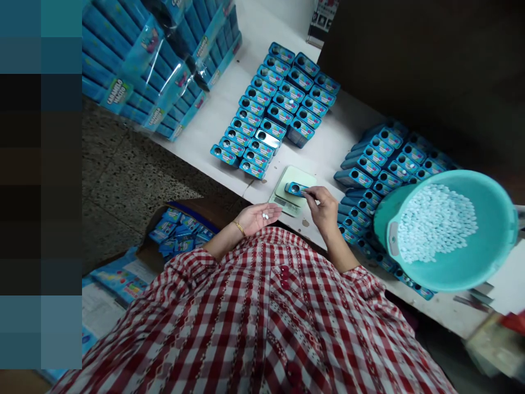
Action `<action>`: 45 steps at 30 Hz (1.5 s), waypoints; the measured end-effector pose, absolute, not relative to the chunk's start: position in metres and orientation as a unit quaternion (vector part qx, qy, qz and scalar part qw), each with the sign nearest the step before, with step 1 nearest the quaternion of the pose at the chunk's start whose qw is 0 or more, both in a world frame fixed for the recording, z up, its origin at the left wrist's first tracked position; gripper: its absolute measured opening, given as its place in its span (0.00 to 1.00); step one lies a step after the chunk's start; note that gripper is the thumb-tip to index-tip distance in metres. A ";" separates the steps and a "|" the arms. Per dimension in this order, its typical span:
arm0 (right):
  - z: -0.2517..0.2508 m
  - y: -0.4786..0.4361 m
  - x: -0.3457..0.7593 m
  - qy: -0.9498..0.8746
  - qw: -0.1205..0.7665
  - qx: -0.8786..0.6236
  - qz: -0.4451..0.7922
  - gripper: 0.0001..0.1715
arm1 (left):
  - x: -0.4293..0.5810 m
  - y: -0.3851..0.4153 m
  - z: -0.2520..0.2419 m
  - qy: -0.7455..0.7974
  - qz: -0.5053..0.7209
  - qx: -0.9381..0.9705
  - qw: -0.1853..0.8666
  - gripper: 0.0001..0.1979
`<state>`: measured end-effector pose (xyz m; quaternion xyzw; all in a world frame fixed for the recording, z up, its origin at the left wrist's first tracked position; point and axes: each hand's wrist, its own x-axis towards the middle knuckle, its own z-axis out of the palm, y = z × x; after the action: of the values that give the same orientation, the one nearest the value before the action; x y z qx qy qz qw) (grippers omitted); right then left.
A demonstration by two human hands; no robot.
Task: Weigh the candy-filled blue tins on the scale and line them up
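Note:
My left hand (262,216) is palm up with its fingers stretched out, cradling a few small white candies (266,216) near the front edge of a small pale kitchen scale (286,207). The thumb and fingers of my right hand (324,207) are closed around the right end of a small blue candy tin (294,189), which is over the scale's platform. A dark round opening shows in the top of the tin. I cannot tell whether the tin rests on the scale or is held just above it.
Rows of blue tins (256,98) stand on the white table (213,117), with more tins (371,161) at right. A turquoise tub (492,241) of white candies sits among those. Wrapped display packs (135,71) fill the back left. An open box of blue packets (172,230) is below left.

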<state>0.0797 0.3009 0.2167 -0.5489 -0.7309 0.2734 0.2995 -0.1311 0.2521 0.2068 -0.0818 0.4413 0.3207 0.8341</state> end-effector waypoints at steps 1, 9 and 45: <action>0.218 0.301 0.079 -0.738 0.292 -0.542 0.276 0.09 | -0.133 0.253 0.206 0.447 0.324 -0.082 0.830 0.13; 0.218 0.304 0.095 -0.746 0.270 -0.565 0.226 0.12 | -0.144 0.255 0.205 0.483 0.376 -0.070 0.788 0.12; 0.200 0.262 0.129 -0.723 0.252 -0.607 0.213 0.16 | -0.085 0.323 0.220 0.551 0.369 0.457 0.593 0.17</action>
<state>0.1285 0.2618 0.2000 -0.6069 -0.7229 0.2131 0.2523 -0.0847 0.3227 0.2198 0.4575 0.5505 0.3692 0.5928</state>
